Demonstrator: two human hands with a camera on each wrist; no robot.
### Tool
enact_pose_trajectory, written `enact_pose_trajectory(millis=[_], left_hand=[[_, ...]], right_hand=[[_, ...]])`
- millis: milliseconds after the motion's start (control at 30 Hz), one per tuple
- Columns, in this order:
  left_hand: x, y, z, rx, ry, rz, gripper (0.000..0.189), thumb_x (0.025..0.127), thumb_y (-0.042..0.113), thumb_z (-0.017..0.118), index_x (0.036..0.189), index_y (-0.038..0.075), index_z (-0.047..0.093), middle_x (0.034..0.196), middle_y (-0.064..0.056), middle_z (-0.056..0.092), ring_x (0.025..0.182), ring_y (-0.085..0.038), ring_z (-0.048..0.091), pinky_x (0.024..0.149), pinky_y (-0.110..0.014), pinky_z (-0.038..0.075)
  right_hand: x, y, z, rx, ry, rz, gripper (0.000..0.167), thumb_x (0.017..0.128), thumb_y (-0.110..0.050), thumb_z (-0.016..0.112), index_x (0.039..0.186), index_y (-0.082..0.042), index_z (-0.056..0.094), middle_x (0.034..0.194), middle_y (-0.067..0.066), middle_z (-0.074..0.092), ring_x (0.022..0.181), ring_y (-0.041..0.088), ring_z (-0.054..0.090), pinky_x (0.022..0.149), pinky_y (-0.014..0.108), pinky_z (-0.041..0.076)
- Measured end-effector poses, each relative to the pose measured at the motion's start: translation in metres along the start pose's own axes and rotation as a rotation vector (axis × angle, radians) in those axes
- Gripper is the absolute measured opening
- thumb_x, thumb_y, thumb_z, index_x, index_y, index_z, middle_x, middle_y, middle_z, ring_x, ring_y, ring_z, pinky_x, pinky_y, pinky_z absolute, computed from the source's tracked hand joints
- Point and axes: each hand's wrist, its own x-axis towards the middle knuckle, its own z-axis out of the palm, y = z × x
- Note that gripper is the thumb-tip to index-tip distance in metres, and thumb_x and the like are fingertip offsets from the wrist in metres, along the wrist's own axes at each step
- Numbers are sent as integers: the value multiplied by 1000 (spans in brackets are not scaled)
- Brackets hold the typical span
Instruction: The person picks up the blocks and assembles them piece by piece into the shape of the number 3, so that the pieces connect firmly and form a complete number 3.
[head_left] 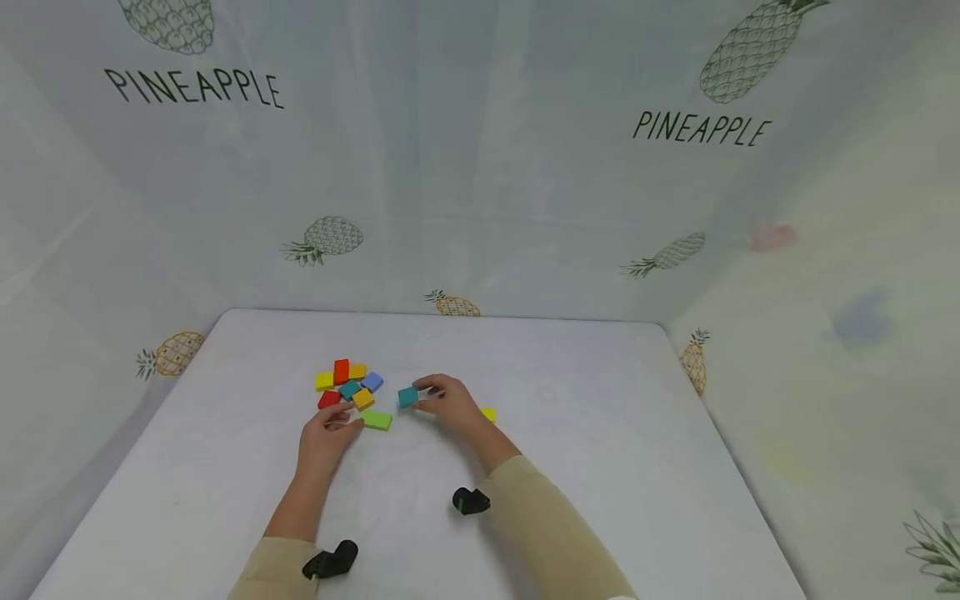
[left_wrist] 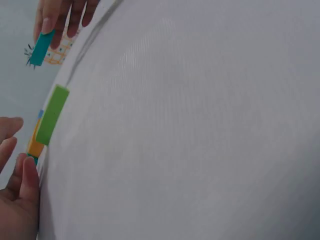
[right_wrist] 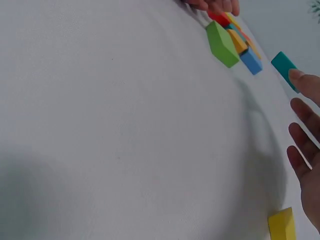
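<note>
My right hand (head_left: pixel 454 407) pinches a teal block (head_left: pixel 407 397) between thumb and fingers, held above the white tabletop as the right wrist view shows. The other fingers of that hand spread apart below it. On the left, my left hand (head_left: pixel 321 443) rests beside a group of colored blocks, thumb and fingers apart with nothing seen between them. Closest to its thumb lies a lime green block (head_left: pixel 377 420). Behind that are an orange block (head_left: pixel 363 399), a second teal block (head_left: pixel 349 390), a blue block (head_left: pixel 372 382) and a red block (head_left: pixel 328 399), partly behind the fingers.
At the back of the group sit another red block (head_left: pixel 341 372), a yellow block (head_left: pixel 324 381) and a yellow-orange block (head_left: pixel 357 370). A lone yellow block (right_wrist: pixel 282 225) lies by my right wrist. Pineapple-printed cloth (head_left: pixel 465 167) hangs behind the table (head_left: pixel 600 433).
</note>
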Motion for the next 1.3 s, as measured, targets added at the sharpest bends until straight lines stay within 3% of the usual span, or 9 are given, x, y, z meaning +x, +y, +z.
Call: enact_pose_trajectory(millis=[100,233,600,967,1300], left_hand=[[-5,8,2,-36,6,1,45,91,23,70,131,6,59,119,-15,57,104,-28,56,80,-19,47],[-9,20,11,-80,-26,47,40,92,20,69,128,5,61,117,-15,60,102,-28,58,75,-14,46],[-15,41,48,-90,-85,57,38,91,18,70,127,9,62,110,-9,63,99,-26,60,83,-29,52],[-21,49,84,-137,-135,142,37,85,14,76,120,7,66,100,-6,65,88,-23,59,75,-26,52],[-15,49,104,-126,-200,214,38,83,15,78,118,9,68,98,-4,66,84,-19,58,73,-29,50]], right_hand=[[-7,0,-13,12,15,-35,30,87,-20,75,117,-15,69,115,-4,65,107,20,56,91,36,44],[-17,0,-29,12,44,-51,32,88,-17,75,119,-13,68,116,-2,65,107,20,56,92,36,44],[-40,8,-61,40,109,-21,31,88,-22,74,119,-19,69,114,-5,64,107,19,56,91,37,45],[-62,34,-84,117,180,22,33,87,-20,75,119,-19,70,117,-1,65,104,23,58,88,38,49],[-72,59,-94,127,252,35,34,85,-14,76,119,-13,70,116,3,67,103,23,58,89,40,49]])
